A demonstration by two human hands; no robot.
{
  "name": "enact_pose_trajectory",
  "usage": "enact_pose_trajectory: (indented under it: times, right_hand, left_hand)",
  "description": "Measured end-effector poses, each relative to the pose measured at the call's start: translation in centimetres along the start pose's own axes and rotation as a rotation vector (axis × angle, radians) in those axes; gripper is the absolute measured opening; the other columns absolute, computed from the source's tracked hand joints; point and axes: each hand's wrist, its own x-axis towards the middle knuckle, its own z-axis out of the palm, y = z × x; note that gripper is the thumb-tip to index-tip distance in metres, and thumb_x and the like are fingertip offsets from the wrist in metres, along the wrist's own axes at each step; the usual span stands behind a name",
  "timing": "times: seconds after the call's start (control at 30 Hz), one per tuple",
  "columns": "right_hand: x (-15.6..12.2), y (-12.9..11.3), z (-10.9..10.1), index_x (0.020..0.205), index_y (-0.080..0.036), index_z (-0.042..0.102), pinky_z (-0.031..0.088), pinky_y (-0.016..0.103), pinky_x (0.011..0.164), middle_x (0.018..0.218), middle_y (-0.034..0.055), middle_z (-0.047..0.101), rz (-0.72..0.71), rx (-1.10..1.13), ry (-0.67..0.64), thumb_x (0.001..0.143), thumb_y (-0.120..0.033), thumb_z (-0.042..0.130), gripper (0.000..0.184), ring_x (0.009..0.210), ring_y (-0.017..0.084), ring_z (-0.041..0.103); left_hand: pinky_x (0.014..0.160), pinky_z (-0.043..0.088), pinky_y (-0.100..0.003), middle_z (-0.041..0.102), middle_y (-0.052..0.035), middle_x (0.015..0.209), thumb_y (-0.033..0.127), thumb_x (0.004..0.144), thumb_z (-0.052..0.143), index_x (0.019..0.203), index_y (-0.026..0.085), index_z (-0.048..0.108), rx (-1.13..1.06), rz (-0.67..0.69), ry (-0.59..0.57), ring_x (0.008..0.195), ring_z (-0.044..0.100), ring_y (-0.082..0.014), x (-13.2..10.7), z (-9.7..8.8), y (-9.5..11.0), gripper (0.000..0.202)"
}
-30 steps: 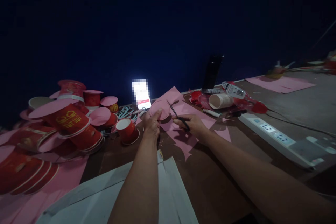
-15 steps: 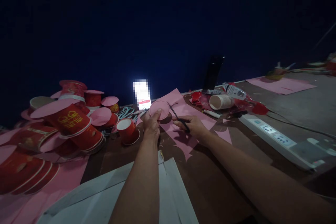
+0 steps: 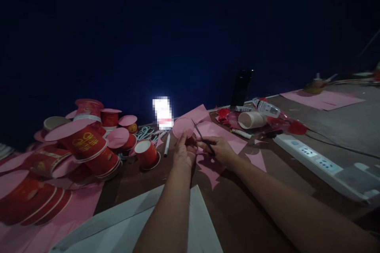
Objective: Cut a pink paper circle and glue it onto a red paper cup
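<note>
A round pink paper disc (image 3: 182,126) is pinched in my left hand (image 3: 185,151), thumb on its face. My right hand (image 3: 219,149) is closed around dark-handled scissors (image 3: 203,136), whose blades point up and left along the disc's right edge. Whether the blades are parted I cannot tell. Beneath both hands lies cut pink paper (image 3: 213,168) with jagged, curved edges. To the left of my left hand, a white marker (image 3: 167,145) rests on the brown table, beside a red paper cup (image 3: 147,155).
Red paper cups (image 3: 86,142) with pink discs crowd the left. A lit phone (image 3: 162,112) and a dark upright phone (image 3: 242,87) stand at the back. Stacked cups (image 3: 252,120) lie on their side, right of centre. A white power strip (image 3: 314,162) lies right; a white board (image 3: 124,221) sits in front.
My left hand has shifted right with the disc, closer to my right hand, and the white marker now shows fully. The whole view has also shifted slightly.
</note>
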Motion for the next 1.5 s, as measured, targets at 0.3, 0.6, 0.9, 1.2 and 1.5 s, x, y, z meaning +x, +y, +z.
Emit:
enact_pose_trajectory:
  times: [0.3, 0.6, 0.9, 1.2, 1.5]
  right_hand:
    - [-0.5, -0.9, 0.0, 0.104, -0.014, 0.069, 0.033, 0.019, 0.039, 0.055, -0.0020, 0.055, -0.011, -0.042, -0.055, 0.065, -0.048, 0.070, 0.052, 0.045, 0.008, 0.044]
    - [-0.7, -1.7, -0.2, 0.102, -0.013, 0.069, 0.034, 0.019, 0.042, 0.061, -0.0010, 0.057, 0.010, 0.021, -0.018, 0.062, -0.047, 0.072, 0.053, 0.048, 0.007, 0.045]
    - [-0.8, -2.0, 0.1, 0.097, -0.013, 0.071, 0.039, 0.020, 0.047, 0.062, -0.0008, 0.057, -0.016, 0.039, 0.013, 0.062, -0.047, 0.071, 0.049, 0.052, 0.008, 0.048]
    - [-0.3, -1.1, -0.1, 0.098, -0.015, 0.071, 0.039, 0.020, 0.050, 0.067, 0.0005, 0.060, -0.034, 0.044, 0.011, 0.064, -0.043, 0.071, 0.045, 0.055, 0.009, 0.049]
    - [-0.4, -1.0, -0.3, 0.102, -0.015, 0.070, 0.033, 0.018, 0.041, 0.063, 0.0002, 0.059, -0.006, 0.053, -0.015, 0.063, -0.044, 0.071, 0.049, 0.051, 0.008, 0.046]
  left_hand:
    - [0.044, 0.041, -0.015, 0.062, 0.0006, 0.063, 0.019, 0.052, 0.080, 0.075, 0.012, 0.062, 0.086, 0.068, -0.002, 0.048, 0.054, -0.0054, -0.1, -0.3, -0.6, 0.031]
    - [0.045, 0.038, -0.018, 0.061, 0.0003, 0.060, 0.028, 0.046, 0.082, 0.074, 0.012, 0.061, 0.306, 0.247, -0.097, 0.049, 0.055, -0.0075, -0.2, -0.3, -0.6, 0.038]
    - [0.043, 0.036, -0.016, 0.060, 0.0010, 0.058, 0.024, 0.047, 0.081, 0.073, 0.012, 0.061, 0.294, 0.207, -0.099, 0.046, 0.052, -0.0061, -0.8, 0.1, -0.3, 0.035]
    - [0.040, 0.034, -0.016, 0.058, 0.0024, 0.054, 0.023, 0.044, 0.082, 0.070, 0.012, 0.059, 0.269, 0.214, -0.091, 0.042, 0.050, -0.0057, -0.7, 0.1, -0.1, 0.036]
    - [0.039, 0.032, -0.015, 0.056, 0.0029, 0.053, 0.024, 0.047, 0.081, 0.069, 0.012, 0.059, 0.274, 0.239, -0.120, 0.041, 0.048, -0.0047, -0.4, -0.1, -0.1, 0.034]
